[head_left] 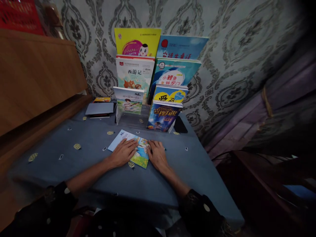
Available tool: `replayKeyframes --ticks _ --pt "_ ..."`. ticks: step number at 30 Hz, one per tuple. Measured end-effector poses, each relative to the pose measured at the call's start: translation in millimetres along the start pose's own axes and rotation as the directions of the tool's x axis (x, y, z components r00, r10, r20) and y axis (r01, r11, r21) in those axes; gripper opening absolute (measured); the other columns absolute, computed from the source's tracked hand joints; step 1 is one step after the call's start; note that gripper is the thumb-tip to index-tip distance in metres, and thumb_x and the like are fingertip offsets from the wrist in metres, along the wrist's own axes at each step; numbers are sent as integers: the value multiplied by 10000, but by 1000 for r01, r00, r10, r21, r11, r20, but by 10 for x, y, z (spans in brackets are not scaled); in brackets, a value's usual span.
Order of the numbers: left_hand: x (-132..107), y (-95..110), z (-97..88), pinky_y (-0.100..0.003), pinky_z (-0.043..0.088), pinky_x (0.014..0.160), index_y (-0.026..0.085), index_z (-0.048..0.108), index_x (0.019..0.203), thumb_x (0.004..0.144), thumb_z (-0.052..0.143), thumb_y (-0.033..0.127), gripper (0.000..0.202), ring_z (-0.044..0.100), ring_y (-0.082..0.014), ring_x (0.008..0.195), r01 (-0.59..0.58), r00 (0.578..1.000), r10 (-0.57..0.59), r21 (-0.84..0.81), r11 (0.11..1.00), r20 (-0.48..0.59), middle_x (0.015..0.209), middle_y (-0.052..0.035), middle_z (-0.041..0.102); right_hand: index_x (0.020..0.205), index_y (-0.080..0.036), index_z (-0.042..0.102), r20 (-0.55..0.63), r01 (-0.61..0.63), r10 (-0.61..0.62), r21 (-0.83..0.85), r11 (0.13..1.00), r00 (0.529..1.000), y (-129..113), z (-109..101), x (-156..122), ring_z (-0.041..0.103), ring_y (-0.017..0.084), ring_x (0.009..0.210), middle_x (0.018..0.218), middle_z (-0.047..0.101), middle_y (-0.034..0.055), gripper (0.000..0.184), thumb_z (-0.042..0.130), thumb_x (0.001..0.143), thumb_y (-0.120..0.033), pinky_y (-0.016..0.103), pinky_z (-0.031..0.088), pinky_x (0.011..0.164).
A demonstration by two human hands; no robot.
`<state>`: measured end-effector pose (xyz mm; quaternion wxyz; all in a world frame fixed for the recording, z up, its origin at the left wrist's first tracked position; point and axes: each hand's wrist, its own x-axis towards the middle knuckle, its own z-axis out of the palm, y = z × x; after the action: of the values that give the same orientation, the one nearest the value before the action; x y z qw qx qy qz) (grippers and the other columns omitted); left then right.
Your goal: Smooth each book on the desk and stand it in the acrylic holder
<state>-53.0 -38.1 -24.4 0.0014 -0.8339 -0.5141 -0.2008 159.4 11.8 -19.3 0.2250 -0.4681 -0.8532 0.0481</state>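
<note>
A thin paperback book (141, 152) with a blue, white and green picture cover lies flat at a slant on the cloth-covered table. My left hand (124, 152) rests palm down across its middle, fingers stretched out over the cover. At its right edge lies my right hand (157, 154), thumb side touching the cover and fingers slightly bent, pointing away from me. Just beyond the book stands a clear stepped rack (130, 121) with books in two columns. A white-and-green book (129, 100) is at its front left, a dark blue book (164, 116) at its front right.
Further back in the rack are a yellow book (138, 39) and a blue book (182, 46), against a patterned wall. A small stack with a grey cover (100, 108) lies left of the rack. A black phone-like object (180, 125) is at right. A wooden cabinet (37, 72) borders the left.
</note>
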Motion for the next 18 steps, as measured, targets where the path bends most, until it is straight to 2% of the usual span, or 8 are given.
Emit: replayKeyframes --ticks 4,6,9,12,16,18 --pt "123 -209 -47 -399 404 1067 206 665 1192 1014 401 290 330 586 -194 1225 -131 991 129 -48 990 -44 1248 -83 685 1147 -147 665 0 23 -23 -17 1000 1000 -84 -134 -200 545 263 946 1005 673 119 298 453 955 -233 388 436 897" --pt "193 -323 -66 -388 437 1025 189 685 1139 1009 417 285 313 624 -202 1156 -148 986 144 -45 988 -80 1180 -90 712 1095 -162 676 -5 39 -39 3 999 999 -147 -190 -325 557 256 931 953 672 103 264 460 950 -209 375 442 879" --pt "268 -455 -78 -393 469 964 177 690 1089 1006 427 284 296 637 -223 1102 -71 989 69 -10 997 -132 1136 -91 722 1062 -186 677 -4 48 -48 51 998 999 -256 -240 -498 579 236 900 926 676 77 234 471 951 -188 337 456 821" --pt "297 -514 -70 -392 483 918 181 687 1058 1000 436 269 272 633 -233 1070 35 986 -30 25 999 -162 1140 -88 712 1049 -196 679 45 49 -53 75 996 998 -333 -280 -564 602 216 887 917 687 61 203 502 949 -185 305 458 788" --pt "292 -517 -48 -388 488 908 169 672 1071 973 467 222 234 621 -242 1053 154 975 -142 62 986 -171 1148 -95 695 939 -187 688 157 8 -7 -5 1000 988 -367 -359 -412 626 205 862 903 711 56 208 482 964 -189 295 459 761" --pt "283 -513 -36 -389 485 927 157 663 1087 954 469 182 236 616 -243 1048 192 970 -178 72 979 -166 1149 -102 688 928 -178 693 174 6 9 -84 996 985 -391 -376 -265 628 218 903 912 715 72 224 474 969 -205 302 462 780"
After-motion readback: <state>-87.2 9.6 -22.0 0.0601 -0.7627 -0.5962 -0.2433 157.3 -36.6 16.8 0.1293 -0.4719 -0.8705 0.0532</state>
